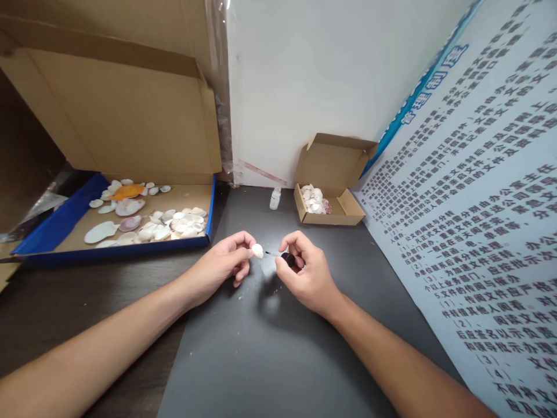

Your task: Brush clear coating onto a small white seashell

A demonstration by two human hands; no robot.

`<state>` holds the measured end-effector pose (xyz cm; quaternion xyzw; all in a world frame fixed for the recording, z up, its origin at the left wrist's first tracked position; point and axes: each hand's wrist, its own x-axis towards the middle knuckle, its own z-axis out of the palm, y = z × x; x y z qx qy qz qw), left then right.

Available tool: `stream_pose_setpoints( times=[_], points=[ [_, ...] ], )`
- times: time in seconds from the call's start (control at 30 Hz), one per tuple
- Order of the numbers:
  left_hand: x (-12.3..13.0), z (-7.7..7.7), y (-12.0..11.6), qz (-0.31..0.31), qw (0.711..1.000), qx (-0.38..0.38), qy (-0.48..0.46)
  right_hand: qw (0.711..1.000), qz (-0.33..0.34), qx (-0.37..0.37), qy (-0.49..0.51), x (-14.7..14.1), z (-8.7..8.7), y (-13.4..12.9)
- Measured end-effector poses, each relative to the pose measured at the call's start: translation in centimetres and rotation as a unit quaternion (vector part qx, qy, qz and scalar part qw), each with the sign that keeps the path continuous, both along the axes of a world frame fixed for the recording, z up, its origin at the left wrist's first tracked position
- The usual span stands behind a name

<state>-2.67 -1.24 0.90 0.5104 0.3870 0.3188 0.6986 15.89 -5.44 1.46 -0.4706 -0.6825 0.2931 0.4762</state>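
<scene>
Between thumb and forefinger, my left hand (232, 255) pinches a small white seashell (257, 251) above the dark grey mat. My right hand (308, 270) grips a black brush cap (288, 259) whose thin stem points left, its tip close to the shell. I cannot tell whether the tip touches it. A small clear glass bottle (275, 198) stands uncapped on the mat, beyond both hands.
On the left an opened blue-edged cardboard box (130, 248) holds many shells and an orange piece (126, 191). A smaller cardboard box (333, 219) with white shells sits at the back right. A printed board (456, 203) borders the right side; a white panel (304, 75) stands behind.
</scene>
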Motion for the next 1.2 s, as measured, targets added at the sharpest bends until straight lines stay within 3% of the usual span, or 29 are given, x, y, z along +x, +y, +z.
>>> stream_pose_setpoints(
  times=[0.43, 0.6, 1.2],
  points=[
    [0.02, 0.23, -0.03, 0.000, 1.000, -0.017, 0.002, 1.000, 0.013, -0.002, 0.023, 0.06, -0.03, 0.12],
    [0.00, 0.14, -0.06, 0.000, 1.000, -0.009, -0.008, 1.000, -0.021, 0.000, 0.022, 0.01, -0.18, 0.18],
    [0.16, 0.47, -0.21, 0.003, 0.999, 0.031, 0.012, 0.999, 0.013, -0.003, 0.030, 0.16, -0.11, 0.23]
  ],
)
